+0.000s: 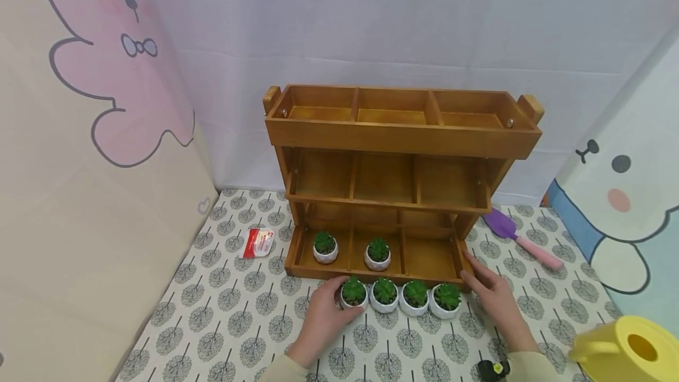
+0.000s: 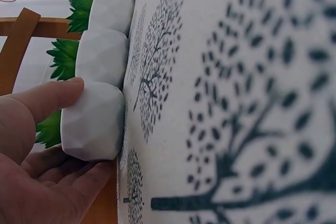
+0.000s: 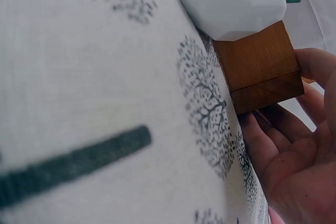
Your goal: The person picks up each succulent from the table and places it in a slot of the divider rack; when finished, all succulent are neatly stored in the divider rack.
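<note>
My left hand (image 1: 326, 318) grips the leftmost potted succulent (image 1: 353, 295) of a row in front of the wooden shelf, thumb on the near side and fingers around the left. The left wrist view shows its faceted white pot (image 2: 94, 121) down on the cloth, against the neighbouring pot (image 2: 102, 56). My right hand (image 1: 493, 296) holds the front right corner of the shelf's bottom tier (image 1: 329, 273), with the thumb over the top edge and the fingers along the side (image 3: 268, 77). Two more succulents stand inside that tier, in the left (image 1: 325, 247) and middle (image 1: 378, 254) compartments.
The upper tier (image 1: 403, 137) and middle tier (image 1: 387, 203) overhang the bottom one. A red-and-white packet (image 1: 259, 243) lies left of the shelf. On the right are a purple shovel with a pink handle (image 1: 538, 252) and a yellow watering can (image 1: 610, 349).
</note>
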The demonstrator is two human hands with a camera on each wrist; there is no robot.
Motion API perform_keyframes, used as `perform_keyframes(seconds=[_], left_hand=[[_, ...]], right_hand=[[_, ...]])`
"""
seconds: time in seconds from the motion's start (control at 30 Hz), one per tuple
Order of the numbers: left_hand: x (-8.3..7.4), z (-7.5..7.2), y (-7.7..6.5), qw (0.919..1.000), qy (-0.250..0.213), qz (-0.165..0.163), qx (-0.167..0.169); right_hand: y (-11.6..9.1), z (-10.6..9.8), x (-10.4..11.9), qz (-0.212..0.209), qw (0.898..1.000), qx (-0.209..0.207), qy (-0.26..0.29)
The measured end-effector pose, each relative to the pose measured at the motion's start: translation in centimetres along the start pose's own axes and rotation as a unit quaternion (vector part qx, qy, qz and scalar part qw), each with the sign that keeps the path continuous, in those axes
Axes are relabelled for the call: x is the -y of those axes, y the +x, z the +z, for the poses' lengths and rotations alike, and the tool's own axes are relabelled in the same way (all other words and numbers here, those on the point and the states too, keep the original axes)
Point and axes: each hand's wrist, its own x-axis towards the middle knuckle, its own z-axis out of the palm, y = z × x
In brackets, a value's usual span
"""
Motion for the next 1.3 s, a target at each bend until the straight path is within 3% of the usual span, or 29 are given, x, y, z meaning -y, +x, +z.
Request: perform_keyframes(seconds=[0.3,0.6,1.0,1.3], left_hand=[[0.6,-0.1,0.0,0.9996,0.010,0.022,-0.013],[0.4,-1.2,0.2,0.9994,0.015,0.031,-0.005],[-1.6,-3.0,1.3,0.9981,0.013,0.058,-0.012],[-3.5,-3.4,2.6,0.9965,0.030,0.077,-0.010]], right_hand=[[0.0,-0.1,-0.1,-0.003,1.000,0.000,-0.002],[0.0,-0.2,0.0,-0.005,1.000,0.000,0.005],[-0.1,0.0,0.0,0.001,1.000,-0.006,0.001],[-0.1,0.0,0.0,-0.004,1.000,-0.004,0.006]])
